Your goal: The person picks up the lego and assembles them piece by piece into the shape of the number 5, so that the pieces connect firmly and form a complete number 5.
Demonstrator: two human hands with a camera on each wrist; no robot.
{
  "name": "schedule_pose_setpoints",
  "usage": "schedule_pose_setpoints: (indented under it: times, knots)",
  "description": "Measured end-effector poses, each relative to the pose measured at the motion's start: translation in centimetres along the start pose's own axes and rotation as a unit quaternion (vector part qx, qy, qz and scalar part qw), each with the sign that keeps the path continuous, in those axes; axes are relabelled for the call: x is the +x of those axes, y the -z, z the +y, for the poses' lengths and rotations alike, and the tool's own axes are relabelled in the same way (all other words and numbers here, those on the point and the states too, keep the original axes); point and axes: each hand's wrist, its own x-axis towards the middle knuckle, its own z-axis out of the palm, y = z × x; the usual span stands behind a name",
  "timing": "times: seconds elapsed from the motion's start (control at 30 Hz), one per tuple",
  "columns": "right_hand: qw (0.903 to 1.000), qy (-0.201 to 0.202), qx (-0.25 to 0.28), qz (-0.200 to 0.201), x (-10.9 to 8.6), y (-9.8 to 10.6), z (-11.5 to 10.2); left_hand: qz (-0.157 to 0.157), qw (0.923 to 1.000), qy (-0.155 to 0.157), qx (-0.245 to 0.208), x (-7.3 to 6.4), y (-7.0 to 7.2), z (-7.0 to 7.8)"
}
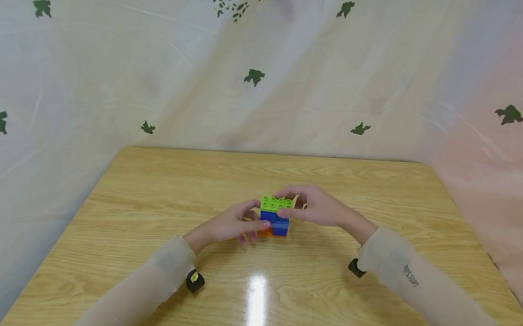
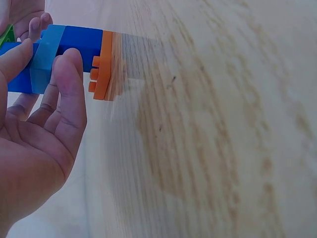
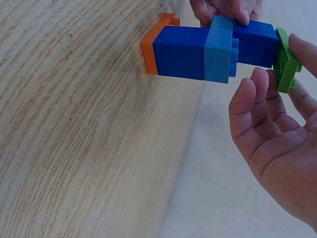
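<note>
A small stack of toy building bricks stands upright on the wooden table. Its base is an orange plate (image 3: 150, 55); above come a dark blue brick (image 3: 181, 53), a lighter blue piece (image 3: 218, 59), another dark blue brick (image 3: 256, 44) and a green studded plate (image 1: 271, 204) on top. My left hand (image 1: 231, 222) holds the stack's middle from the left between thumb and fingers. From the right, my right hand (image 1: 323, 206) pinches the green plate. That plate looks slightly tilted in the right wrist view; whether it is fully seated I cannot tell.
The wood-grain table (image 1: 183, 176) reaches back to a pale hanging cloth (image 1: 296, 108) printed with green leaves. More cloth hangs along both sides. Small black devices (image 1: 195, 281) sit at both wrists, beside the sleeves. A bright glare streak crosses the table's front.
</note>
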Motion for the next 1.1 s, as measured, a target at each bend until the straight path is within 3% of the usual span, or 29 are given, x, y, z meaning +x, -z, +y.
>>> schedule_pose_setpoints:
  times: [0.3, 1.1]
  knots:
    - [0.9994, 0.019, -0.026, 0.010, 0.08, 0.07, 0.06, -0.003, 1.0000, -0.007, 0.002, 0.27, -0.11, 0.11]
    - [0.9992, 0.031, 0.003, 0.025, 0.36, -0.38, 0.53, -0.003, 1.0000, 0.005, -0.003, -0.33, 0.01, 0.87]
